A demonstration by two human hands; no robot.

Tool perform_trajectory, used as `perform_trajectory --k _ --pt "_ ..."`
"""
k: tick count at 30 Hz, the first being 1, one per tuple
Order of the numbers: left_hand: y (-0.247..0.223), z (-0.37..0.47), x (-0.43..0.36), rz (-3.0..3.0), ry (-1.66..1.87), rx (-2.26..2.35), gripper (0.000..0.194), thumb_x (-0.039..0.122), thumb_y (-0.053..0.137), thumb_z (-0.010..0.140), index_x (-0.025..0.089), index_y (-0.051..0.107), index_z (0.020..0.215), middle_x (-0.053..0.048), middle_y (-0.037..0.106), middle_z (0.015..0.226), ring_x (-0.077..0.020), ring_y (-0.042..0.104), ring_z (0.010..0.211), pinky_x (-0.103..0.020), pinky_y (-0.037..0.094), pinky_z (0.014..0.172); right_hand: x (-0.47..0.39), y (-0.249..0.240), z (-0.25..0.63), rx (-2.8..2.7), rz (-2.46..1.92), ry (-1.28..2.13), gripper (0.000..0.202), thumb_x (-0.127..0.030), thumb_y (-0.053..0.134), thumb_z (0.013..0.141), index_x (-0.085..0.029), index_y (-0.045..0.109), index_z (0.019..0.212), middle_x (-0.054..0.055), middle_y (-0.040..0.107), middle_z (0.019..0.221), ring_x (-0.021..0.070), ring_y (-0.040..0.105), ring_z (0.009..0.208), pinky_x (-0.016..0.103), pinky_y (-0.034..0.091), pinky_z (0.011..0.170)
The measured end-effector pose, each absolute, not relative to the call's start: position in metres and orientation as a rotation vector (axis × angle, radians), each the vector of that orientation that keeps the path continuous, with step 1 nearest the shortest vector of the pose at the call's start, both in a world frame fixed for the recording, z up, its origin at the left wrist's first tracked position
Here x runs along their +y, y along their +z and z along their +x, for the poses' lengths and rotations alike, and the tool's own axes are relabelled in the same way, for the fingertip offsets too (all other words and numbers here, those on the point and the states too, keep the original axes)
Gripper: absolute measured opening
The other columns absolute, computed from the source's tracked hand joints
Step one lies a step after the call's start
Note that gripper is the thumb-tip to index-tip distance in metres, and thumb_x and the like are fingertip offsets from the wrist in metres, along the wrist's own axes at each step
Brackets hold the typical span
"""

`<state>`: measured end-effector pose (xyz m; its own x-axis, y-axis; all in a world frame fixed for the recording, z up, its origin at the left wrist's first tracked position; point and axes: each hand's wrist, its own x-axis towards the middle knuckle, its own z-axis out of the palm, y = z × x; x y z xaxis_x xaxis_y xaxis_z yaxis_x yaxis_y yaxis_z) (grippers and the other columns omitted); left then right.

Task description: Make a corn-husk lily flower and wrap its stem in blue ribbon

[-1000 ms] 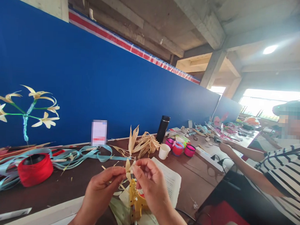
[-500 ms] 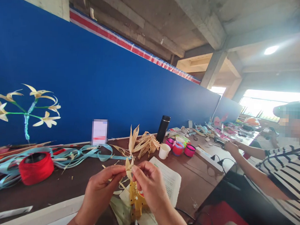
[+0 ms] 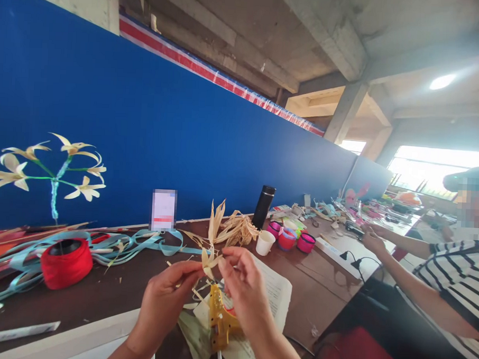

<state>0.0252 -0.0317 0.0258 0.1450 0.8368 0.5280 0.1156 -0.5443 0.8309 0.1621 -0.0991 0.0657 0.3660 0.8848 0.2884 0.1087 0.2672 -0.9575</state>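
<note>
A small pale flower of dried corn husk (image 3: 208, 263) is pinched between my two hands, above the brown table. My left hand (image 3: 163, 298) grips its left side with thumb and fingertips. On the other side, my right hand (image 3: 246, 288) has its thumb and forefinger closed on a petal. Just below the flower lies a yellow hot glue gun (image 3: 221, 322), partly covered by my right hand. Under the gun are printed sheets of paper (image 3: 279, 289) and a greenish husk piece (image 3: 195, 336). Behind the flower rests a bunch of dried husks (image 3: 239, 228).
A flower spray (image 3: 55, 192) stands at left, beside a red ribbon roll (image 3: 67, 267) and blue ribbons (image 3: 141, 244). Behind are a white cup (image 3: 264, 243), a black flask (image 3: 263, 207) and a power strip (image 3: 337, 257). A co-worker in a striped shirt (image 3: 453, 279) sits at right.
The view has shifted slightly, so the scene sits a little further right. The flower's petals look more spread, and my right fingers have moved slightly up and outward along a petal.
</note>
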Motion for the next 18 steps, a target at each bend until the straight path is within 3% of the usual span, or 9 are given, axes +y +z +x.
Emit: perform_trajectory --k 5,18 --pt "0.0253 0.0252 -0.0305 1.774 1.428 0.891 0.011 0.03 0.066 0.072 0.022 0.072 0.078 0.0 0.074 0.075 -0.0152 0.067 0.066 -0.019 0.052 0.062 -0.1065 0.065 0.1639 -1.456 -1.346 0.206 0.009 -0.022 0.058 0.082 -0.024 0.064 0.09 0.001 0.057 0.088 0.0094 0.05 0.06 0.022 0.042 0.057" --pt "0.0176 0.0278 -0.0296 1.971 1.546 0.91 0.01 0.025 0.062 0.078 0.024 0.07 0.084 0.002 0.073 0.08 -0.0121 0.066 0.068 -0.018 0.051 0.065 -0.0968 0.0586 0.1567 -1.616 -1.458 -0.148 0.009 -0.022 0.056 0.085 -0.023 0.065 0.086 0.002 0.06 0.083 0.0135 0.058 0.076 0.023 0.044 0.067"
